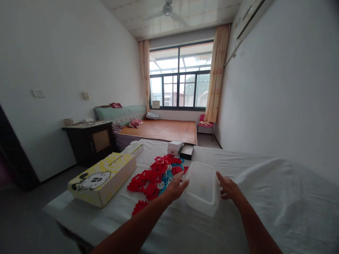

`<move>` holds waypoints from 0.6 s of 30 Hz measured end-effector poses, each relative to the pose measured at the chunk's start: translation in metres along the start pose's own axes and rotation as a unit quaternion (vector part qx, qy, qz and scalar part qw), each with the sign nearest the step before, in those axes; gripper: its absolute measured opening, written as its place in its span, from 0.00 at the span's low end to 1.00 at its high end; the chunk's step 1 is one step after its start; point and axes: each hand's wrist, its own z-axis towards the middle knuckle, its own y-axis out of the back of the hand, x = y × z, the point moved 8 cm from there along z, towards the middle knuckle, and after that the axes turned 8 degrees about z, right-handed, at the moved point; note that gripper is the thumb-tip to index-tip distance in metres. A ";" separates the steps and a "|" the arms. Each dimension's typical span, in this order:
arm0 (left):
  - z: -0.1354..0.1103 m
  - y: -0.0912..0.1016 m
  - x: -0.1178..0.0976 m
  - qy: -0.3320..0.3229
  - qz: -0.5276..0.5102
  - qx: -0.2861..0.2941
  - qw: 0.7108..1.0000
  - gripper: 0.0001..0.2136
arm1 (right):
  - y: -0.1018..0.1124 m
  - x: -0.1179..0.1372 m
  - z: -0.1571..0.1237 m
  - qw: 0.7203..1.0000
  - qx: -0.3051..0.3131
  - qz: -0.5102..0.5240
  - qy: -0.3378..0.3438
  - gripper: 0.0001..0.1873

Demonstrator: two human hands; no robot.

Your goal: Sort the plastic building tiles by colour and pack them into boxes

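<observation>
A translucent plastic box (202, 187) with rounded corners is held between my two hands above the cloth-covered table. My left hand (177, 186) grips its left side, fingers curled near the upper edge. On the opposite side, my right hand (228, 185) has its thumb by the top edge and its fingers lower on the wall. The inside of the box looks bare through the cloudy plastic. Just left of it lies a heap of red toothed flat pieces (145, 183), mixed with blue pieces (166, 182) and a few white ones.
A long yellow-and-white cartoon box (106, 176) lies at the table's left. Behind the heap are a small white box (174, 148), a black-rimmed open box (187, 151) and a white-green packet (135, 149). The white cloth (265, 201) is wrinkled at right. A bed (161, 130) stands beyond.
</observation>
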 end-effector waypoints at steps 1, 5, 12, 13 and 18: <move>-0.005 -0.005 0.002 0.015 -0.022 0.031 0.999 0.28 | -0.006 -0.002 -0.004 0.999 0.042 0.005 -0.031 0.33; -0.023 -0.024 -0.001 0.035 -0.128 0.137 0.982 0.30 | -0.016 0.004 -0.019 0.992 0.117 0.021 -0.036 0.30; -0.019 -0.019 -0.014 0.013 -0.164 0.066 0.984 0.36 | -0.039 0.015 -0.040 0.951 0.197 0.237 -0.023 0.40; -0.017 -0.018 -0.017 0.008 -0.162 0.062 0.985 0.35 | -0.041 0.016 -0.039 0.945 0.194 0.262 -0.020 0.42; -0.018 0.003 -0.027 -0.009 -0.152 0.066 0.986 0.32 | -0.028 0.022 -0.012 0.952 0.102 0.289 -0.004 0.41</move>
